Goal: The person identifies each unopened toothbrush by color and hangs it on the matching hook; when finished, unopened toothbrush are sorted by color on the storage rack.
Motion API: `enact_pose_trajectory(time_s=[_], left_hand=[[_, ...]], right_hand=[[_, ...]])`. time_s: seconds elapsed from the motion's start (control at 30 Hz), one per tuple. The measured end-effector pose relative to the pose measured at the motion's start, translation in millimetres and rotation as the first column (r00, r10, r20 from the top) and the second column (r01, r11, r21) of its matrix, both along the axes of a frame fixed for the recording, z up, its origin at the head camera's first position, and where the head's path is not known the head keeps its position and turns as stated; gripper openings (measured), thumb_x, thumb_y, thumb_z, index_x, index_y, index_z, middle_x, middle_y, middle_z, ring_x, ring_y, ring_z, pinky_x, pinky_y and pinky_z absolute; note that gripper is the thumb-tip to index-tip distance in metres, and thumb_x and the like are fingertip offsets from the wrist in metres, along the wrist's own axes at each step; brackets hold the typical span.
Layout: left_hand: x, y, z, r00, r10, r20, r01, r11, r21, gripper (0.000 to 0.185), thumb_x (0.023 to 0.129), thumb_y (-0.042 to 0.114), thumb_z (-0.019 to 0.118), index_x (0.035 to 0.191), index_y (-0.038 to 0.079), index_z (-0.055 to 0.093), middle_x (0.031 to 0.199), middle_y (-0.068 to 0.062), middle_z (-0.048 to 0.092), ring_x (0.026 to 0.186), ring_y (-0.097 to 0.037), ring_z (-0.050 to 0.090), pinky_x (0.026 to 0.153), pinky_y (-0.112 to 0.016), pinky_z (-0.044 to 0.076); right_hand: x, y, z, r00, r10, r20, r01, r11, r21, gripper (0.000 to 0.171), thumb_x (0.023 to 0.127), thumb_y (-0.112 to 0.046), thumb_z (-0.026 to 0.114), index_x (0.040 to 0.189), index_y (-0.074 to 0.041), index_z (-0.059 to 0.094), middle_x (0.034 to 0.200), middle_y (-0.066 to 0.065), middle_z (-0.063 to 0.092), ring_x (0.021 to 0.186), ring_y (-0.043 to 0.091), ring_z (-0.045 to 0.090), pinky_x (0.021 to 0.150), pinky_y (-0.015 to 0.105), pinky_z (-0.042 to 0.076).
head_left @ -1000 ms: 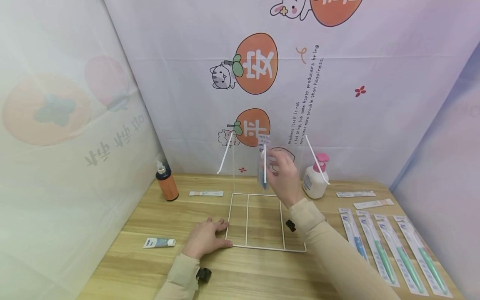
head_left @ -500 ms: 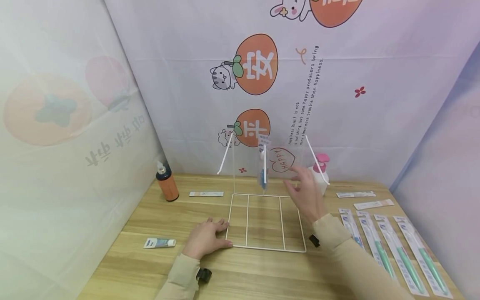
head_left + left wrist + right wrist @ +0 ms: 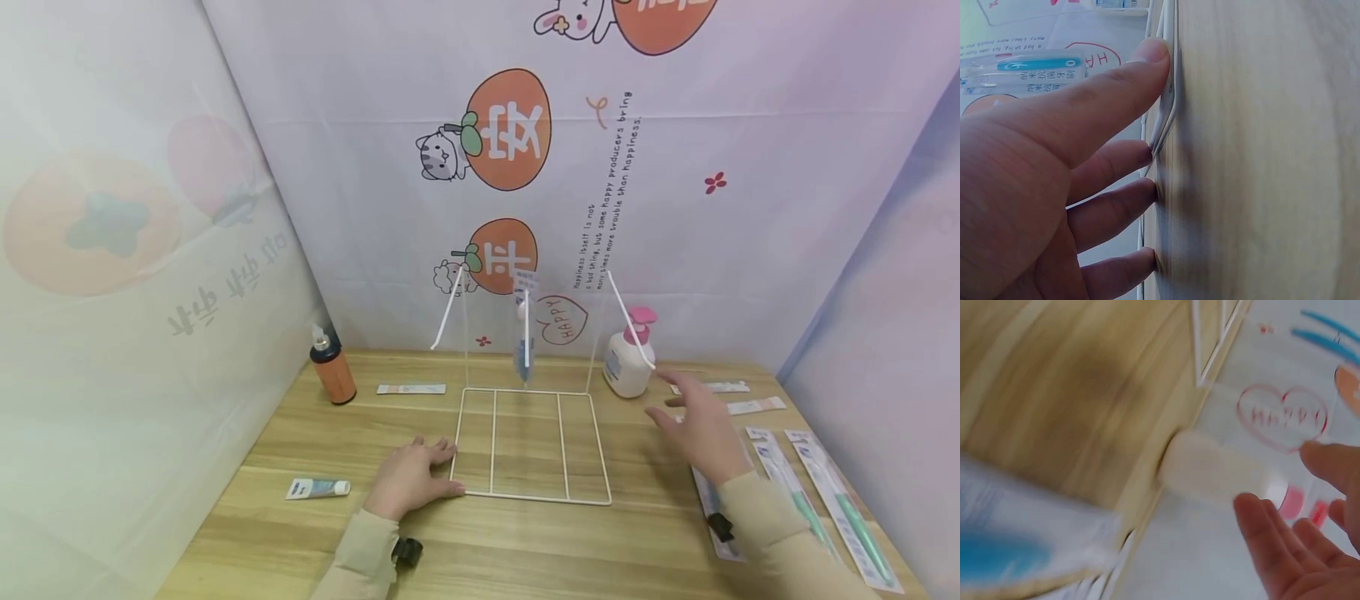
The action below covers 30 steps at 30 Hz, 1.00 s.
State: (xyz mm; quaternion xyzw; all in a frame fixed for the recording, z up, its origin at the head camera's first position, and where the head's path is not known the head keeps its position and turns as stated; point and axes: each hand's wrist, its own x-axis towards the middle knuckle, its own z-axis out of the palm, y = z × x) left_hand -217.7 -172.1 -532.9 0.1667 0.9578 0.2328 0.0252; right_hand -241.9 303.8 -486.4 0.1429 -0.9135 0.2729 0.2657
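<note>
A white wire rack with three hook arms stands mid-table. From its middle arm hangs a blue toothbrush in clear packaging; a second seems to hang there. My left hand rests at the rack's front left corner, thumb on the base wire and fingertips on the table. Over at the right, my right hand is spread in the air with nothing in it, above a packaged blue toothbrush that it partly covers. Packaged green toothbrushes lie beside that one.
Behind the rack's right side stands a white pump bottle with a pink top. An orange bottle and a small toothpaste tube are on the left. Slim packets lie at the back left and back right.
My right hand has let go of the hanging toothbrush and moved right, away from the rack to over the packaged toothbrushes. The left hand has stayed at the rack's corner.
</note>
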Motion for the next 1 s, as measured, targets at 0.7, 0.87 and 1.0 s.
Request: enact_pose_trajectory(time_s=[0.7,0.87,1.0], left_hand=[[1.0,-1,-0.1,1.0,0.001,-0.004,-0.001,1.0,-0.005,0.072,0.084,0.057,0.089,0.143,0.019,0.073,0.149,-0.006,0.066,0.145,-0.056,0.046,0.112,-0.074,0.04],[1.0,-1,0.2,1.0,0.003,-0.003,-0.003,1.0,0.0,0.072,0.084,0.057,0.089,0.143,0.018,0.073,0.149,-0.006,0.066,0.145,-0.057,0.046,0.112,-0.074,0.04],[0.9,0,1.3,1.0,0.004,0.003,-0.004,1.0,0.003,0.072,0.085,0.057,0.088,0.144,0.018,0.072,0.149,-0.006,0.065,0.145,-0.057,0.046,0.112,-0.074,0.04]], right_hand=[[7.9,98,-20.9,0.907,-0.062,0.416,-0.02,0.982,0.189,0.073,0.08,-0.026,0.096,0.138,0.007,0.067,0.119,0.037,0.071,0.074,0.018,0.068,0.064,0.044,0.057],[7.2,96,-23.3,0.89,-0.101,0.445,0.016,0.981,0.192,0.067,0.081,-0.03,0.095,0.135,0.002,0.072,0.128,0.035,0.069,0.089,0.039,0.074,0.076,0.06,0.058],[6.3,95,-24.1,0.87,-0.129,0.476,0.025,0.975,0.219,0.065,0.082,-0.036,0.094,0.133,-0.002,0.074,0.135,0.034,0.066,0.117,0.06,0.064,0.089,0.076,0.05]])
